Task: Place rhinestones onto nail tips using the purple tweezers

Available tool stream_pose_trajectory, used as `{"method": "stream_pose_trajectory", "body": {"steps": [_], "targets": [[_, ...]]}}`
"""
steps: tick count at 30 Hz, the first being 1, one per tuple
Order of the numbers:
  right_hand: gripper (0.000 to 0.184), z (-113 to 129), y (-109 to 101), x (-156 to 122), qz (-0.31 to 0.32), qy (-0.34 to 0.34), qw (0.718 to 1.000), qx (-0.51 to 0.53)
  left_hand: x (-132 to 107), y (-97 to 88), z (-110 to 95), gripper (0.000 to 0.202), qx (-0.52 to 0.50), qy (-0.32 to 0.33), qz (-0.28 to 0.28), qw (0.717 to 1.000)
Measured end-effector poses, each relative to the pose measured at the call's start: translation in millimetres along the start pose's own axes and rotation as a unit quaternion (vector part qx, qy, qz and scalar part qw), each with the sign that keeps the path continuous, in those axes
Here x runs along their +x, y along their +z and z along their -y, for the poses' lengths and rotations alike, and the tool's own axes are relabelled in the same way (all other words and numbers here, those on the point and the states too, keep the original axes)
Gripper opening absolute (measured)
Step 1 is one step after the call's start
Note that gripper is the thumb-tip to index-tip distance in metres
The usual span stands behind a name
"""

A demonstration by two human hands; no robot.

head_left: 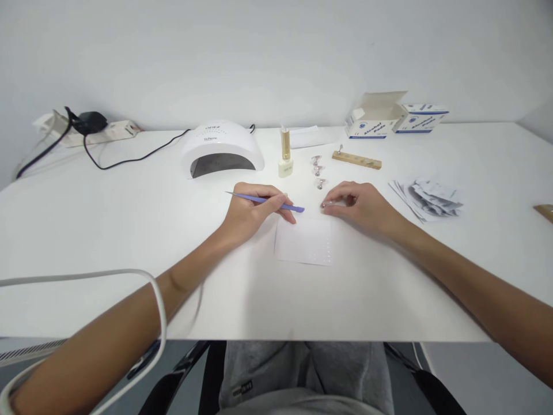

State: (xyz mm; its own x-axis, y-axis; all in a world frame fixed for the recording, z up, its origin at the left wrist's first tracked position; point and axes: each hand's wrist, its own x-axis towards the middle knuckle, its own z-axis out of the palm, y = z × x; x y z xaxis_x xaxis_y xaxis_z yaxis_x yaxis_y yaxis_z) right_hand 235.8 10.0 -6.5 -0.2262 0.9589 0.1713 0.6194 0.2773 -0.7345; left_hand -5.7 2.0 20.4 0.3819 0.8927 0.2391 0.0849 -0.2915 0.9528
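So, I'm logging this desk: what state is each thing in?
Left grip, closed on purple tool
Purple tool, held
Right grip, pinching clear piece
Clear piece, held
Lamp, no light showing
Bottle, upright, capped
Left carton, flap raised
Right carton, looks shut
White card, lying flat
White packets, loosely piled
Wooden strip, lying flat
Black adapter, on power strip
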Motion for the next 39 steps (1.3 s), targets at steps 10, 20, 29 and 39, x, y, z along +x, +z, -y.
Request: {"method": "stream_pose_trajectory", "body": {"steps": [10, 20, 29, 39], "targets": [[0.027, 3.0, -50.6, 1.3, 0.118, 0.079, 0.990, -0.019, 3.1, -1.8, 4.3, 0.012, -0.042, -0.004, -0.029, 0.999], [0.041, 45.7, -9.8, -35.1, 0.135, 0.096, 0.966, -0.197, 9.6, -2.3, 10.7, 0.041, -0.091, 0.026, -0.078, 0.992], [0.039, 32.0, -4.3, -26.5, 0.148, 0.075, 0.979, -0.119, 9.4, -1.9, 11.1, 0.034, -0.077, 0.016, -0.102, 0.992], [0.033, 43.5, -12.8, -18.4, 0.224, 0.132, 0.955, 0.140, -0.1, -2.0, 1.9, 0.017, 0.066, 0.046, -0.038, 0.996]]}}
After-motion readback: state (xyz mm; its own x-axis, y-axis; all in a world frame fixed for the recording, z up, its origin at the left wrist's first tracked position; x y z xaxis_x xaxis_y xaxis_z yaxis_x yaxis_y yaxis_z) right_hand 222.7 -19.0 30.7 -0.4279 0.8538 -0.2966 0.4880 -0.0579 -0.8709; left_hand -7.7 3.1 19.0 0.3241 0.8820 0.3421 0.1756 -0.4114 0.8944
